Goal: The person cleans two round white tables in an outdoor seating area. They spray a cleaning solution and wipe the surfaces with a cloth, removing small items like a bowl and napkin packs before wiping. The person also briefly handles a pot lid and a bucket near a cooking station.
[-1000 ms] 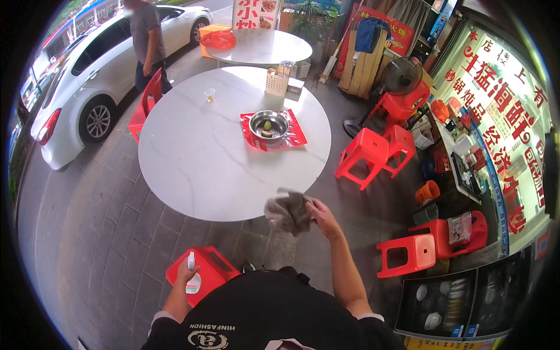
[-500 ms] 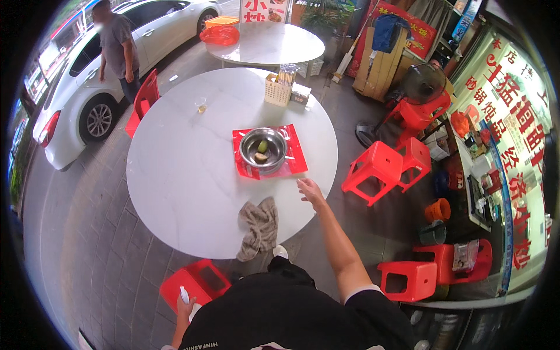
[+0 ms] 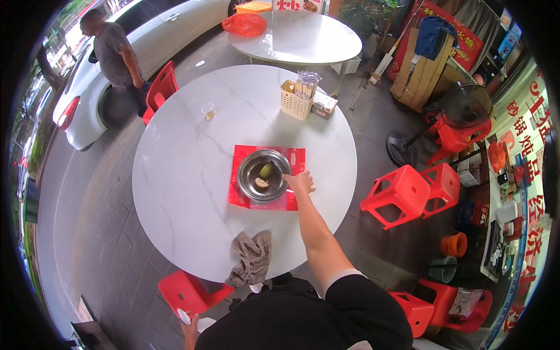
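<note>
White bottle top [image 3: 184, 317] in left fingers [image 3: 194, 321] seemingly points lengthwise forward-left.

My feed puts the bowl [image 3: 247, 174] on a sheet [image 3: 298, 156] on the table [image 3: 181, 175], with 2 food pieces [image 3: 266, 170] inside it. Before it, at the near edge, lies the cloth [image 3: 253, 255]. Behind the bowl I have a basket [image 3: 295, 109] of sticks [image 3: 306, 86], a box [image 3: 324, 105] just to their right, and a cup [image 3: 208, 112] farther left. Off to the right stand 2 stools [image 3: 409, 188].
</note>
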Available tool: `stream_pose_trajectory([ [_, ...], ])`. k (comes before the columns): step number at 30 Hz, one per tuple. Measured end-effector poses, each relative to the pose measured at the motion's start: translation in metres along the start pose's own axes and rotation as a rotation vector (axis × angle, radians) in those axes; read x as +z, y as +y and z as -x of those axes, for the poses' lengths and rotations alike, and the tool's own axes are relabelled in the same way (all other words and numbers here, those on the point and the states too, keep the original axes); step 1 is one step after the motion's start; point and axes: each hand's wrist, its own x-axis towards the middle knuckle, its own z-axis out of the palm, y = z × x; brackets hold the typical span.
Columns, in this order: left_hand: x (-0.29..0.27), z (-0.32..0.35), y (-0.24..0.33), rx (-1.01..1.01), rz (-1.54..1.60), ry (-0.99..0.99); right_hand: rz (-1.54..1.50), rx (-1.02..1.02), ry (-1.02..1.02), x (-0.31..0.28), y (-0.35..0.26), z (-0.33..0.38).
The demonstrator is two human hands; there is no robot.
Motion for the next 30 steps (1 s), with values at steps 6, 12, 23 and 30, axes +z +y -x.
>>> stream_pose_trajectory([
  [6,0.014,0.006,-0.028,0.076,-0.088,-0.003,-0.397,-0.152,-0.212,0.063,0.015,-0.041],
  [12,0.022,0.004,-0.005,0.089,-0.048,-0.066,-0.714,-0.170,-0.240,0.047,0.046,-0.019],
  [23,0.020,-0.013,-0.046,0.220,-0.060,-0.209,-1.151,0.106,-0.544,-0.018,0.198,0.069],
  [30,0.030,-0.036,-0.044,0.244,-0.120,-0.379,-1.436,0.114,-0.437,-0.053,0.276,0.174],
])
